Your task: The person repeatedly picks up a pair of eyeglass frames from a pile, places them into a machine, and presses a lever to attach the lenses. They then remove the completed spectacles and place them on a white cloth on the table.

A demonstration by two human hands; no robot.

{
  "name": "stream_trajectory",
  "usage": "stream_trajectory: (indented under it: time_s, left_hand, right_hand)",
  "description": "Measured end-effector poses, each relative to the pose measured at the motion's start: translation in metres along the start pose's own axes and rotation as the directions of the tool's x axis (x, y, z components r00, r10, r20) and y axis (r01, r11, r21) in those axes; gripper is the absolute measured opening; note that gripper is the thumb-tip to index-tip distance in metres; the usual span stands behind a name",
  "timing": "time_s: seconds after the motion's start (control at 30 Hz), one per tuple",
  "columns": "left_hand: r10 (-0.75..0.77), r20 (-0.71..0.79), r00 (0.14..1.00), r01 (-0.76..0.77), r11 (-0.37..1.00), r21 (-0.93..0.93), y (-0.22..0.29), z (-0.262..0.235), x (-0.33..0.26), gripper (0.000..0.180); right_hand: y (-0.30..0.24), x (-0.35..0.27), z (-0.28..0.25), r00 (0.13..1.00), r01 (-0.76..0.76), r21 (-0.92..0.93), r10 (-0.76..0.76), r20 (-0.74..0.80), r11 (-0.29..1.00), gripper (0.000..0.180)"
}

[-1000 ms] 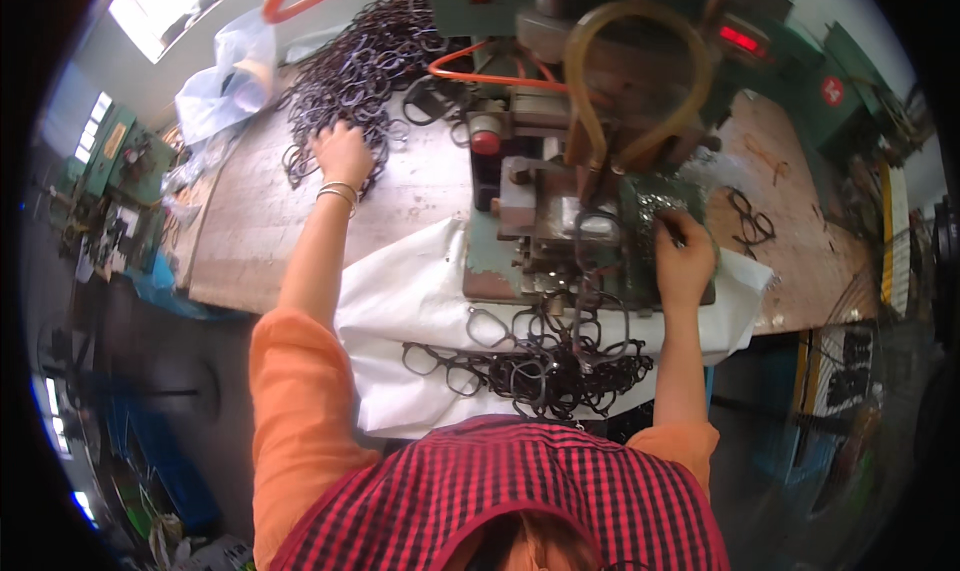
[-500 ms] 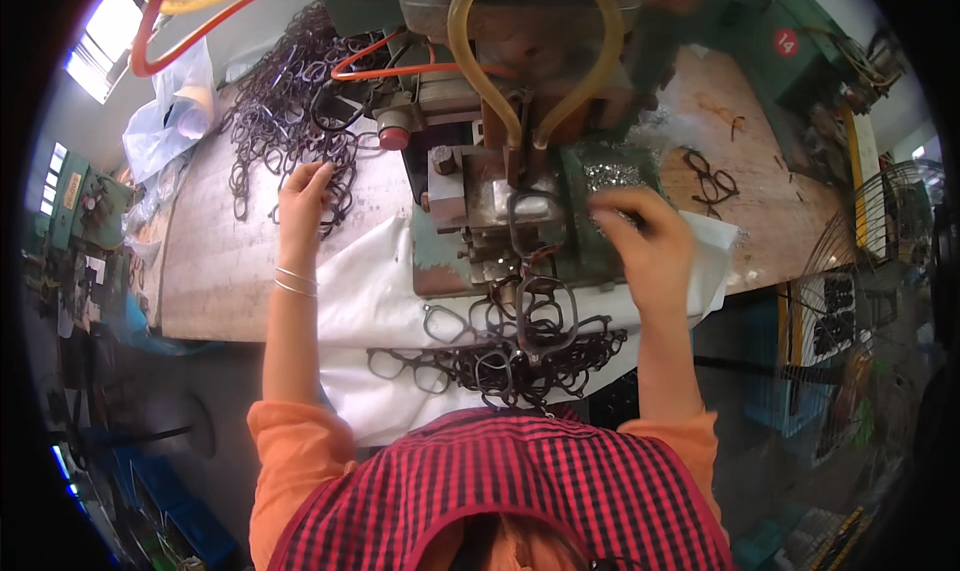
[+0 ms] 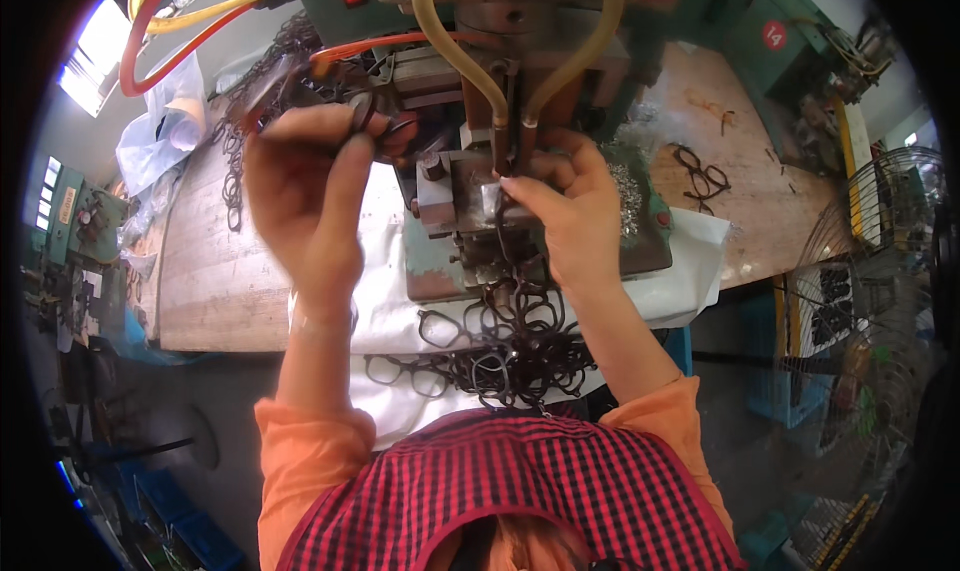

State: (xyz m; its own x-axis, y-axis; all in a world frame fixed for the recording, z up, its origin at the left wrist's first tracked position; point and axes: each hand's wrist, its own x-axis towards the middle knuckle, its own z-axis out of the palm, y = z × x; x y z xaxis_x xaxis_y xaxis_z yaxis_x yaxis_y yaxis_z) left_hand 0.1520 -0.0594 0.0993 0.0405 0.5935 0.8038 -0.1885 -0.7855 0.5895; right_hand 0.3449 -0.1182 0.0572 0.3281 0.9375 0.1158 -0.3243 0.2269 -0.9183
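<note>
Right now your left hand pinches a blurred dark eyeglass frame, its long axis unclear, left of the metal block near the tabletop's front edge; your right hand is nearer that block, its grip impossible to tell.

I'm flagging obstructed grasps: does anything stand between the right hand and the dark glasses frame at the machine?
Nothing visible does. The right hand has its thumb right by the upper part of the dark glasses frame; whether they touch is unclear. The metal tips under the yellowish hoses sit close to its fingers.
</note>
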Motion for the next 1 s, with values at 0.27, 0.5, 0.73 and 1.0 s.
stream_trajectory:
  time_s: [0.27,0.5,0.73,1.0]
  left_hand:
    - [0.084,0.232,0.969,-0.116,0.985,0.128,0.012,0.0,-0.043,0.032]
    - [-0.001,0.1,0.995,-0.001,1.0,0.023,0.055,-0.003,0.004,0.019]
    - [-0.163,0.008,0.987,0.163,0.984,-0.073,0.017,-0.001,-0.003,0.027]
    - [-0.318,-0.107,0.942,0.302,0.943,-0.14,0.003,-0.006,-0.044,0.013]
  right_hand:
    - [-0.009,-0.017,-0.004,0.995,0.089,-0.141,-0.081,0.059,0.986,0.048]
    - [0.035,0.012,-0.105,0.937,-0.004,-0.966,-0.339,0.087,-0.258,0.023]
    - [0.047,0.003,-0.132,0.911,0.046,-0.939,-0.401,-0.101,0.34,0.018]
    - [0.041,0.019,-0.128,0.934,-0.068,-0.155,0.009,-0.357,0.986,0.022]
